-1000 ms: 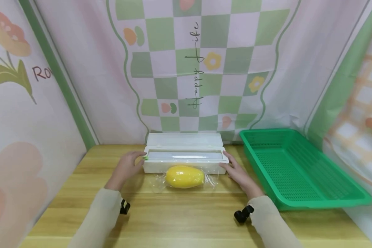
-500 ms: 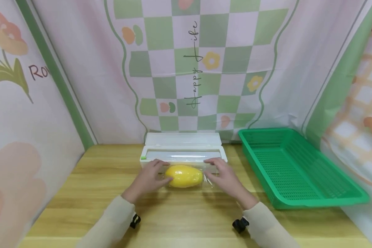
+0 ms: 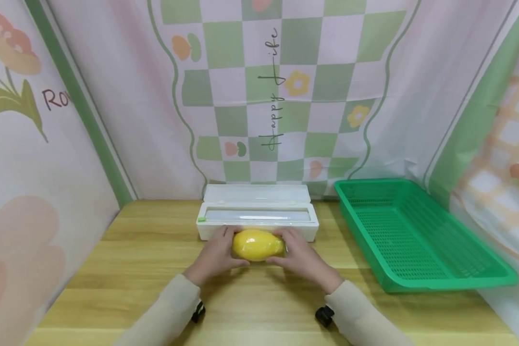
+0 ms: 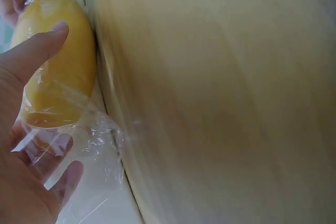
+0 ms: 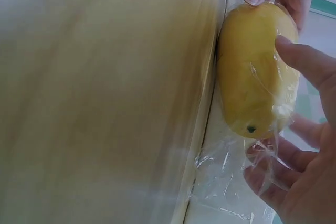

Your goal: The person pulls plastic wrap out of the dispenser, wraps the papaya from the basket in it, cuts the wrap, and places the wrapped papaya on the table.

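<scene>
A plump yellow fruit (image 3: 257, 245) wrapped in clear cling film lies in front of a white cling film dispenser (image 3: 257, 231). My left hand (image 3: 216, 255) holds its left end, thumb on the near side and fingers on the far side. At the narrower right end, my right hand (image 3: 300, 255) grips in the same way. Loose film (image 4: 102, 145) hangs past the fruit's end over the left fingers in the left wrist view. In the right wrist view, crumpled film (image 5: 231, 174) spreads beside the right fingers, and a small dark stem spot shows on the fruit.
The dispenser's lid (image 3: 257, 194) stands raised at the back, with a small green slider (image 3: 202, 219) at its left end. A green perforated basket (image 3: 454, 282) stands on the right of the wooden table (image 3: 259, 307). Patterned cloth (image 3: 281, 96) hangs behind.
Both hands have left the dispenser's ends, moved inward and toward me, and closed round the wrapped fruit's two ends. The dispenser and basket stay put.
</scene>
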The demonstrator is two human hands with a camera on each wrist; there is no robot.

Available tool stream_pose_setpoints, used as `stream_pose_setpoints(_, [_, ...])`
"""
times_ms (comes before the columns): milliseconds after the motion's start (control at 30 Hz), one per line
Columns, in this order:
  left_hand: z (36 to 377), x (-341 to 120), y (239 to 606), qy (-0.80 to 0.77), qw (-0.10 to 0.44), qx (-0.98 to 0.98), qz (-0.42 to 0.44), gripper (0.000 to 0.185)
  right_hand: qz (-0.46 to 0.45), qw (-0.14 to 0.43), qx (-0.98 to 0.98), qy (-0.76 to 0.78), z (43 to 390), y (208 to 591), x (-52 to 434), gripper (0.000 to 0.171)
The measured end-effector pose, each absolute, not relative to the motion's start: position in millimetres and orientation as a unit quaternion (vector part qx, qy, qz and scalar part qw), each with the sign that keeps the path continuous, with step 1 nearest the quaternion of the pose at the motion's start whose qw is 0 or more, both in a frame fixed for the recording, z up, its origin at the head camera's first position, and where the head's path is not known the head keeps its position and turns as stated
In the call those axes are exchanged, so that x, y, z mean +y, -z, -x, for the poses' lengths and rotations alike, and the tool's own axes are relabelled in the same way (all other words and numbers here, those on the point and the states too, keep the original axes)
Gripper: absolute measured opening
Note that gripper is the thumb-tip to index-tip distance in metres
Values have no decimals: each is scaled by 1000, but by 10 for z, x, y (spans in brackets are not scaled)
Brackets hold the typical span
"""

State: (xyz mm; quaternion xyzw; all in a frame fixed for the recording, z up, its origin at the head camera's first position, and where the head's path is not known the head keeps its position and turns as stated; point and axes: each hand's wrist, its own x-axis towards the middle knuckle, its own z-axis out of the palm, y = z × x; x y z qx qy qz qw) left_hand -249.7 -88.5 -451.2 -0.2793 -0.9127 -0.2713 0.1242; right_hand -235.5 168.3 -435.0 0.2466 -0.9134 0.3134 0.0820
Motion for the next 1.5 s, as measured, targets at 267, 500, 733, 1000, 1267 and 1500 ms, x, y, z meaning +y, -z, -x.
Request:
stream_pose_setpoints(267, [2511, -872, 4544, 298, 101, -910, 270, 85, -226, 52, -915, -329, 2433, 4386, 1650, 60])
stream_pose_setpoints(500, [2520, -896, 4512, 304, 88, -910, 267, 84, -233, 43, -911, -336, 2441, 4369, 1661, 62])
stream_pose_setpoints(733, [2624, -888, 4488, 326, 74, -893, 303, 68, -260, 18, -896, -360, 2529, 4349, 1767, 52])
stream_pose_setpoints(1000, [2675, -891, 4471, 347, 22, -888, 300, 63, -271, -7, -892, -363, 2596, 4315, 1821, 50])
stream_pose_setpoints(1267, [2706, -913, 4415, 370, -22, -882, 291, 51, -279, -54, -880, -381, 2655, 4265, 1847, 43])
stream_pose_setpoints(1500, [2723, -891, 4386, 393, -51, -880, 263, 54, -238, -123, -877, -397, 2691, 4301, 1937, 48])
